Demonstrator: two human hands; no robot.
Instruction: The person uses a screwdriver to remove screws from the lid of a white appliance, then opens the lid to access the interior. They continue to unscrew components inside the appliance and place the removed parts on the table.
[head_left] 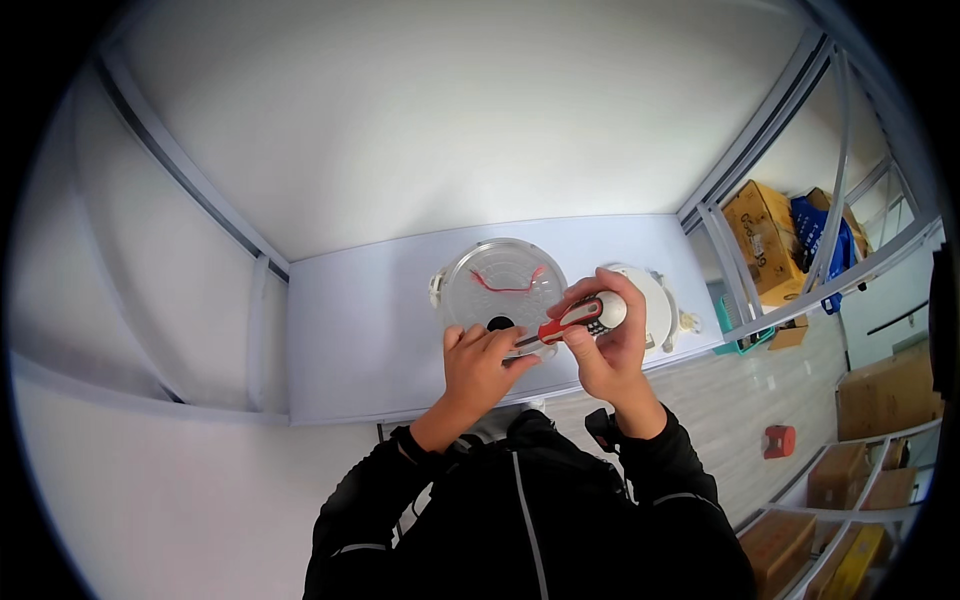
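Observation:
A round, silvery translucent part (467, 292) with a red wire (505, 287) and a dark round spot lies on the worktop. My left hand (480, 370) is at its near edge with fingers curled and closed beside the screwdriver's shaft; what they grip is hidden. My right hand (615, 360) is closed on a red-and-black screwdriver (553, 329) with a pale rounded end, its shaft angled toward my left fingers at the part's rim. A white round piece (655, 305) with pale fittings sits to the right, partly behind my right hand.
The white worktop (350, 320) has a back wall and frame posts at both ends. At right are cardboard boxes (760, 240), a blue bag (815, 230) and a teal crate (745, 342). A red stool (779, 441) and shelves with boxes (838, 475) stand lower right.

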